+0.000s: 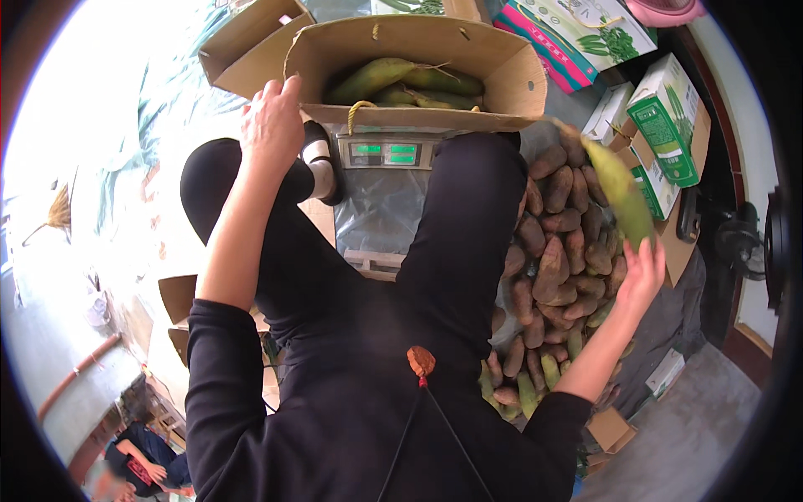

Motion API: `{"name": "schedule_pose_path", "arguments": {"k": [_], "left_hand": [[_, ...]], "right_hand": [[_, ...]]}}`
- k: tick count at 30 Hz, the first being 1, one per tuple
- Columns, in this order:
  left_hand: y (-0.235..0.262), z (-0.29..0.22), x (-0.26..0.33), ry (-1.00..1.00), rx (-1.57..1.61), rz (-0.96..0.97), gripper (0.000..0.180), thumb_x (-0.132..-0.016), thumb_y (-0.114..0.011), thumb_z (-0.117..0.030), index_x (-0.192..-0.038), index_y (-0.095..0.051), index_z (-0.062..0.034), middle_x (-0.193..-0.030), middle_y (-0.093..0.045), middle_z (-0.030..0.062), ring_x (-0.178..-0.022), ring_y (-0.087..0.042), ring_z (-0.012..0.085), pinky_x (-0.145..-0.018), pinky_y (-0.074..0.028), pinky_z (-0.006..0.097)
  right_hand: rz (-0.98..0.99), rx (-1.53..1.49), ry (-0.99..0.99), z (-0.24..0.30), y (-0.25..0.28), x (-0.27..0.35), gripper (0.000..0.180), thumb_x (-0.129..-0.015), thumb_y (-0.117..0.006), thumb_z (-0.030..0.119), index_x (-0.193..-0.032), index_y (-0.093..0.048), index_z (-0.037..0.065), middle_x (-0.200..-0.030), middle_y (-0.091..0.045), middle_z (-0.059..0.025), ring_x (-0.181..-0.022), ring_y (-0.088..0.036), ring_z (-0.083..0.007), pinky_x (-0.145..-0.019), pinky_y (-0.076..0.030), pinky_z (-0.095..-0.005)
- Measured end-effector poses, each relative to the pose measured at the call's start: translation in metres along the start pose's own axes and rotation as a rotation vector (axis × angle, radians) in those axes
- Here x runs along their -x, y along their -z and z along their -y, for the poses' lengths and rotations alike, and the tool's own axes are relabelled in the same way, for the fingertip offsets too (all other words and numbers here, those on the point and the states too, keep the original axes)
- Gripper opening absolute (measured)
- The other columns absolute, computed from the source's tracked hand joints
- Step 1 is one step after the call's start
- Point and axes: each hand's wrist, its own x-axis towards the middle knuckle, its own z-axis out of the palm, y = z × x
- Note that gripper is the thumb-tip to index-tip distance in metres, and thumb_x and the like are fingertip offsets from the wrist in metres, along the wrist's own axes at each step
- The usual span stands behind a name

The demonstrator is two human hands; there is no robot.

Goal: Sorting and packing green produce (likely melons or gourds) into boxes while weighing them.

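In my right hand [642,272], a long green radish [621,188] is gripped by its thick lower end, its thin root tip pointing up and left. It hangs over the right side of a pile of brown, soil-coated roots [562,251]. My left hand [274,125] is closed on the left edge of an open cardboard box [418,38] with yellow rope handles. Several green radishes [381,79] lie inside that box. Beneath it, a scale [385,152] with lit green displays sits between my knees.
Printed green and white cartons [669,121] stand at the right, near a black fan [740,248]. Another open cardboard box [247,46] is at the upper left. A broom head [58,209] shows at the far left, and another person [146,460] sits at the lower left.
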Motion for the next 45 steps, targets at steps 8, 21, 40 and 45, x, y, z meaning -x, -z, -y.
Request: {"name": "schedule_pose_path", "arguments": {"k": [8,21,40,45], "left_hand": [[0.0,0.004,0.002,-0.012,0.018,-0.068,0.027,-0.08,-0.053,-0.005,-0.106,-0.054,-0.01,-0.099,-0.056,0.0125,-0.101,-0.055,0.031,-0.086,-0.043,0.046],[0.0,0.009,-0.001,-0.012,0.026,-0.077,0.024,-0.081,-0.055,-0.007,-0.105,-0.054,-0.0101,-0.098,-0.056,0.0117,-0.1,-0.056,0.0296,-0.083,-0.043,0.046],[-0.005,0.013,0.0,-0.068,-0.012,-0.146,0.022,-0.083,-0.052,-0.009,-0.104,-0.056,-0.0095,-0.095,-0.057,0.0097,-0.097,-0.057,0.0275,-0.078,-0.043,0.044],[-0.01,0.008,-0.004,-0.08,0.001,-0.136,0.02,-0.083,-0.052,-0.011,-0.103,-0.056,-0.0098,-0.095,-0.057,0.0093,-0.097,-0.057,0.027,-0.078,-0.044,0.043]], "right_hand": [[0.329,-0.085,0.007,0.026,-0.149,-0.066,0.032,-0.084,-0.065,0.013,-0.111,-0.058,-0.002,-0.104,-0.062,-0.007,-0.092,-0.059,-0.0147,-0.082,-0.047,-0.0313],[0.274,0.325,-0.037,-0.03,-0.157,-0.079,0.048,-0.085,-0.065,0.03,-0.125,-0.052,0.007,-0.112,-0.057,-0.0044,-0.099,-0.053,-0.013,-0.082,-0.042,-0.0278],[0.118,0.711,-0.777,-0.228,-0.025,0.152,0.019,-0.09,-0.047,0.015,-0.095,-0.062,0.003,-0.07,-0.055,0.0,-0.06,-0.051,-0.01,-0.049,-0.041,-0.0242],[0.183,0.366,-0.861,-0.338,0.018,0.163,0.021,-0.091,-0.04,0.013,-0.078,-0.053,0.003,-0.066,-0.049,-0.0027,-0.055,-0.048,-0.0114,-0.047,-0.039,-0.0298]]}}
